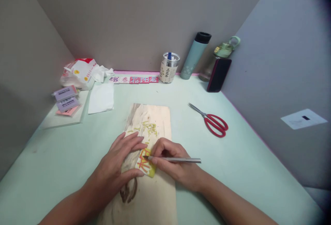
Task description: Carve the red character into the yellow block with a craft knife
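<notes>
The right hand (pixel 176 161) holds a knife (pixel 178 159) at the yellow card (pixel 153 171). The left hand (pixel 122 159), fingers a little spread, presses this card on the wooden board (pixel 160 197), near side of scissors (pixel 217 123).

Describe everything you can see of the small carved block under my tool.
The block is small and flat, with yellow-green along its right side and near corner. Bold orange-red strokes form a character on a paler, cut-away ground. It looks like soft rubber, though I can't be sure. It lies face up, at a slant, on the wooden board. The left hand steadies it with thumb and fingers; the tool in the right hand has its dark tip at the face.
</notes>
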`<state>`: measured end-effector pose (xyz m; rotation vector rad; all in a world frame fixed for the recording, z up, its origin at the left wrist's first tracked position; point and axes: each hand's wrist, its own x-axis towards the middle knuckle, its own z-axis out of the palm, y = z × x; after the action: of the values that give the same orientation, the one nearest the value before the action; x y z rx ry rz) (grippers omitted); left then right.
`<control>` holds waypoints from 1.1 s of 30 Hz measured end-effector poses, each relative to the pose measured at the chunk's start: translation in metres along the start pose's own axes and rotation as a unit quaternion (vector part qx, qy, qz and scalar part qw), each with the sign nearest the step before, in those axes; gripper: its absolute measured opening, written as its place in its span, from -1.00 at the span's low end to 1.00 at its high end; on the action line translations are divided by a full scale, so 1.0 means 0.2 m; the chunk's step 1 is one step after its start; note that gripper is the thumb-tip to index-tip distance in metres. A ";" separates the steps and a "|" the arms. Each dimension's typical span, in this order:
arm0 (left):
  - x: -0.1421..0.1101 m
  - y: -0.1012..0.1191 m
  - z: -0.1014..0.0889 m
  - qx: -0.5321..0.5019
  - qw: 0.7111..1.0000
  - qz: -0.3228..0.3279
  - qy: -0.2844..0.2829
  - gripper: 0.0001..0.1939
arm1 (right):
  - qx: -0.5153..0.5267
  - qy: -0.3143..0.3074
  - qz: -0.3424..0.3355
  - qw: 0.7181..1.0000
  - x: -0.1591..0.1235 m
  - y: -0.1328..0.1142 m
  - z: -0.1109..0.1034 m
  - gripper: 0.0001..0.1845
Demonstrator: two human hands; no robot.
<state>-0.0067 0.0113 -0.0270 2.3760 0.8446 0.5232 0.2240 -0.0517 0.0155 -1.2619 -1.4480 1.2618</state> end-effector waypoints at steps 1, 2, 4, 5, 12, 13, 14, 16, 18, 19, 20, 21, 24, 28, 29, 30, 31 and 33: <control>0.00 0.00 0.00 -0.001 1.000 0.000 0.001 -0.34 | 0.004 0.000 0.002 1.000 0.00 0.00 0.00 -0.80; 0.00 0.00 0.00 -0.002 1.000 0.000 0.000 -0.35 | 0.009 0.001 0.003 1.000 0.00 0.00 0.00 -0.80; 0.00 0.00 -0.01 -0.002 1.000 0.000 0.003 -0.36 | 0.015 0.001 -0.002 1.000 0.01 -0.01 -0.01 -0.80; 0.00 0.00 -0.01 0.000 1.000 -0.001 0.004 -0.36 | 0.015 0.000 -0.005 1.000 0.01 -0.01 -0.01 -0.79; 0.00 0.00 -0.01 0.012 1.000 0.002 0.006 -0.35 | -0.017 -0.006 -0.002 1.000 0.01 -0.02 -0.01 -0.79; 0.00 0.00 -0.01 0.011 1.000 0.002 0.004 -0.35 | -0.018 -0.002 0.000 1.000 0.01 -0.02 -0.01 -0.79; 0.00 0.00 -0.01 0.009 1.000 0.001 0.002 -0.35 | -0.018 0.003 0.000 1.000 0.01 -0.02 0.00 -0.79; 0.00 0.00 -0.01 0.006 1.000 0.003 -0.001 -0.36 | -0.016 0.016 -0.007 1.000 0.01 -0.02 0.00 -0.79; 0.00 0.00 0.00 0.006 1.000 0.003 0.001 -0.37 | -0.009 0.026 -0.015 1.000 0.01 -0.01 -0.01 -0.81; 0.00 0.00 0.00 0.007 1.000 0.004 0.003 -0.37 | -0.004 0.028 -0.017 0.999 0.01 -0.01 -0.01 -0.82; 0.00 0.00 0.00 0.007 1.000 0.005 0.006 -0.37 | 0.002 0.025 -0.018 1.000 0.01 0.00 -0.01 -0.82; 0.00 0.00 0.00 0.008 1.000 0.005 0.007 -0.37 | 0.005 0.018 -0.019 1.000 0.01 0.00 -0.02 -0.82; 0.00 0.00 0.00 0.007 1.000 0.001 0.006 -0.38 | -0.004 -0.008 -0.020 1.000 0.01 0.00 -0.02 -0.80; 0.00 0.00 -0.01 0.008 1.000 -0.007 0.002 -0.37 | -0.023 0.003 -0.008 1.000 0.01 -0.01 -0.01 -0.79; 0.00 0.01 -0.01 0.008 1.000 -0.006 0.002 -0.36 | -0.024 0.014 -0.007 1.000 0.01 -0.01 0.00 -0.79; 0.00 0.01 -0.01 0.008 1.000 -0.006 0.003 -0.35 | -0.022 0.022 -0.007 0.999 0.01 -0.01 0.00 -0.79; 0.00 0.01 -0.01 0.010 1.000 -0.005 0.004 -0.35 | -0.019 0.026 -0.009 0.999 0.01 -0.01 0.00 -0.79; 0.00 0.01 -0.01 0.013 1.000 -0.003 0.006 -0.34 | -0.012 0.018 -0.012 1.000 0.01 -0.01 -0.01 -0.79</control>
<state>-0.0074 0.0111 -0.0250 2.3954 0.8672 0.5273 0.2252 -0.0504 0.0171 -1.2727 -1.4523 1.2044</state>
